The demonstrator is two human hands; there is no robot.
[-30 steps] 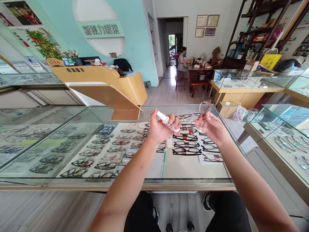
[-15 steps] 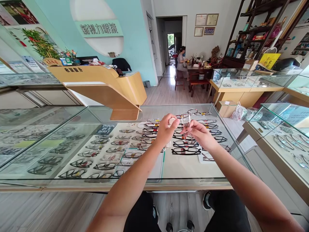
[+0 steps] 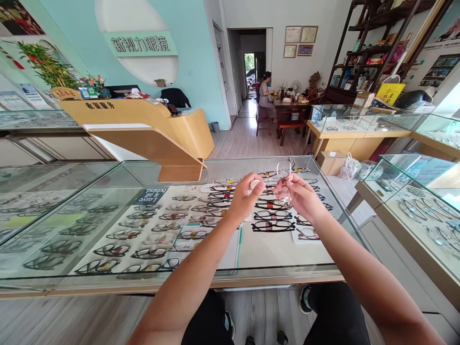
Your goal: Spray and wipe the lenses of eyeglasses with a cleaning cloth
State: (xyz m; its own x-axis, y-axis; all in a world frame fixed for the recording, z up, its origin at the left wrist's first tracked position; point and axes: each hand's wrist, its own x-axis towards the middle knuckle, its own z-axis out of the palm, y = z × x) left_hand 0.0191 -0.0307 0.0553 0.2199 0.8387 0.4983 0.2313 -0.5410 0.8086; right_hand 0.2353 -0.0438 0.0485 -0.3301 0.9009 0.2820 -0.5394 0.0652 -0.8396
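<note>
My right hand [image 3: 304, 197] grips a pair of eyeglasses [image 3: 283, 169] with a thin, pale, see-through frame. They are turned on end, one lens above the fingers and the other below. To their left, my left hand [image 3: 245, 195] is closed around a small white round thing [image 3: 255, 184], whose kind I cannot make out. A small gap separates this hand from the glasses. Both hands are above the glass display case [image 3: 273, 275], over rows of dark-framed eyeglasses [image 3: 273, 225].
More glasses fill the case's left side near a dark printed card [image 3: 151, 197]. Another glass case [image 3: 427, 211] stands at the right. Beyond are a wooden counter [image 3: 187, 129] and a person [image 3: 266, 96] seated at a table [image 3: 293, 106].
The eyeglasses have turned so that their lenses stand one above the other more openly. A wider gap shows between them and my left hand. The view has shifted slightly right.
</note>
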